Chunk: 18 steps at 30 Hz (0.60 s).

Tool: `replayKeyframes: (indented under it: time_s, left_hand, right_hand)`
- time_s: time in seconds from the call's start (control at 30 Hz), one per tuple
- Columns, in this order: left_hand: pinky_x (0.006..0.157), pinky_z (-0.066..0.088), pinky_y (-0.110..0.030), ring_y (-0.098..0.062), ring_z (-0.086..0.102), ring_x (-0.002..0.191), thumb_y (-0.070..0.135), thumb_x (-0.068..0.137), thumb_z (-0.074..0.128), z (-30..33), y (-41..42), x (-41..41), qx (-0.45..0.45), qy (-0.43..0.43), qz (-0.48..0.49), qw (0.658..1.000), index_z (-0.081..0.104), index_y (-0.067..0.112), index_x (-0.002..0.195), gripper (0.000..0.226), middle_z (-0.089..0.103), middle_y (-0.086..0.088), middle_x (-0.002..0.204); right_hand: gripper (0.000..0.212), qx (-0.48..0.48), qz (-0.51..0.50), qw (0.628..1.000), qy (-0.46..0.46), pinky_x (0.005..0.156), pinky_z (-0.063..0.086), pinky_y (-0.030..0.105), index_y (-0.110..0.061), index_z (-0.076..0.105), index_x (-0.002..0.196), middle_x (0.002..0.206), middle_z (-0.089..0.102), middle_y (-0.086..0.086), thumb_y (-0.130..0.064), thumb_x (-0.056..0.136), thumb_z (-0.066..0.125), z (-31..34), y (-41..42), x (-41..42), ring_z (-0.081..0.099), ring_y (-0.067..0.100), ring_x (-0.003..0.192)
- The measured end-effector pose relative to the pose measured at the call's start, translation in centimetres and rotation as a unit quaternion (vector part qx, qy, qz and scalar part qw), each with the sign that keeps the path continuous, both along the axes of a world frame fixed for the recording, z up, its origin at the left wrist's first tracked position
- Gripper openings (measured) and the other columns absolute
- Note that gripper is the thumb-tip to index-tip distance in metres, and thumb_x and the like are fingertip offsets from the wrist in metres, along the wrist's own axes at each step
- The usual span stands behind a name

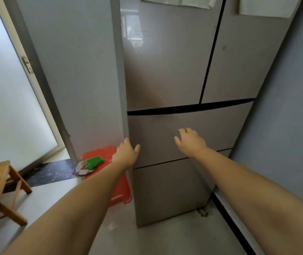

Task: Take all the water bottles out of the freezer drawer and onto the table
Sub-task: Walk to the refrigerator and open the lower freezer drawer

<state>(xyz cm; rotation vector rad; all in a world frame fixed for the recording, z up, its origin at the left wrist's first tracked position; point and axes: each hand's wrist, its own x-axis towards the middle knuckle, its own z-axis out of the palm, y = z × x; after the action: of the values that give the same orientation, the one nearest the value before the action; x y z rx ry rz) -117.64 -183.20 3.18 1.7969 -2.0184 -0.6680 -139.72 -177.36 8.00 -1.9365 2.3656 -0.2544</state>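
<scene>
at the fridge, your left hand (pixel 126 153) and right hand (pixel 190 140) reach out open and hold nothing, near the shut freezer drawer (pixel 211 126). you can't see any water bottles.

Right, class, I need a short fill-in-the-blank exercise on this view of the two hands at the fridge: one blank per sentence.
1. Both drawers of the fridge are ____.
2. Both hands are ____, with no bottle in either grip.
3. The right hand is in front of the ____ drawer.
4. Beside the left hand, on the floor, lies a basin coloured ____.

Missing words: closed; empty; upper; red
</scene>
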Motion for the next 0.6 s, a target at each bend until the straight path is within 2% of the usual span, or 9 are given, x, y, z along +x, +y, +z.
replayKeyframes:
  time_s: [0.17,0.3,0.47,0.6]
  left_hand:
    - [0.113,0.029,-0.046,-0.035,0.029,0.14,0.045,0.095,0.046,0.2,-5.3,-1.3,0.027,0.104,0.045,0.993,0.011,0.004,0.15,0.077,0.025,-0.018,0.154]
    - [0.11,0.035,-0.047,-0.035,0.04,0.134,0.044,0.092,0.052,0.1,-8.6,-2.2,0.018,0.153,0.05,0.987,0.021,0.005,0.147,0.074,0.037,-0.018,0.148]
    - [0.095,0.044,-0.036,-0.03,0.054,0.12,0.04,0.088,0.061,-0.5,-11.1,-2.9,0.023,0.231,0.073,0.97,0.038,0.011,0.136,0.061,0.054,-0.01,0.134]
    - [0.084,0.044,-0.029,-0.027,0.059,0.112,0.045,0.081,0.068,-1.3,-12.3,-2.6,0.002,0.214,0.076,0.974,0.046,0.013,0.13,0.063,0.061,-0.008,0.125]
  right_hand:
    - [0.053,-0.037,0.055,0.997,0.036,0.108,0.032,0.043,-0.009,0.029,0.145,0.148,0.034,0.011,-0.037,0.1,0.035,1.2,-6.3,0.1,0.033,0.03,0.135]
    - [0.056,-0.013,0.101,0.993,0.052,0.113,0.025,0.042,-0.008,0.026,0.147,0.151,0.031,0.012,-0.037,0.1,0.036,1.0,-10.7,-0.3,0.029,0.029,0.139]
    - [0.053,-0.031,0.132,0.986,0.094,0.11,0.026,0.046,-0.007,0.035,0.14,0.136,0.044,0.013,-0.037,0.097,0.041,-0.8,-14.0,-0.7,0.039,0.031,0.128]
    - [0.041,-0.085,0.144,0.98,0.11,0.096,0.036,0.045,-0.01,0.048,0.126,0.122,0.054,0.013,-0.035,0.093,0.047,-1.7,-15.4,-1.2,0.047,0.033,0.114]
